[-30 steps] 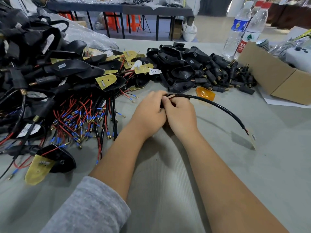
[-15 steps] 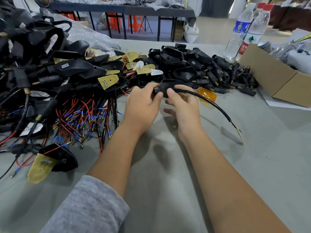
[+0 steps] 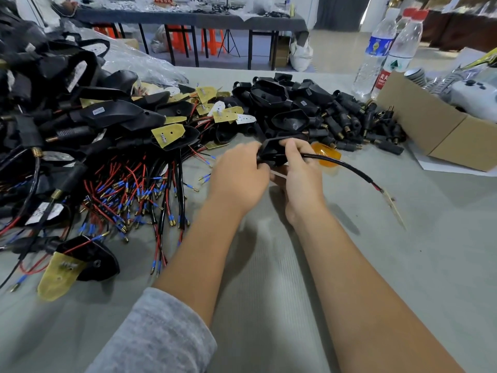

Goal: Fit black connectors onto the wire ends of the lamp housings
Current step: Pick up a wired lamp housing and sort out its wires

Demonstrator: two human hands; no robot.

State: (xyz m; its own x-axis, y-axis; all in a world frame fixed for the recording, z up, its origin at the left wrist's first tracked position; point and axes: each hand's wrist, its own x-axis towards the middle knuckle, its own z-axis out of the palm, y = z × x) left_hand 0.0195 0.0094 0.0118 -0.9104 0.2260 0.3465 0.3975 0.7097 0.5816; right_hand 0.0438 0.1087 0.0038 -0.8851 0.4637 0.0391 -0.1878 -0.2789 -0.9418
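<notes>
Grey table [image 3: 403, 265] w/ big heap of wired housings [image 3: 113, 135] at left. Left hand [image 3: 238, 179] & right hand [image 3: 302, 176], fingers curled, grip one lamp housing [image 3: 271, 154] mid-table; cable [image 3: 347, 168] trails right. Risk: bare wire end [image 3: 377, 187] could snag or fray while dragged.

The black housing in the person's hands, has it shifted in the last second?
Yes. The black housing has been carried away from the person, toward the orange lens and the pile of black connectors behind it.
</notes>
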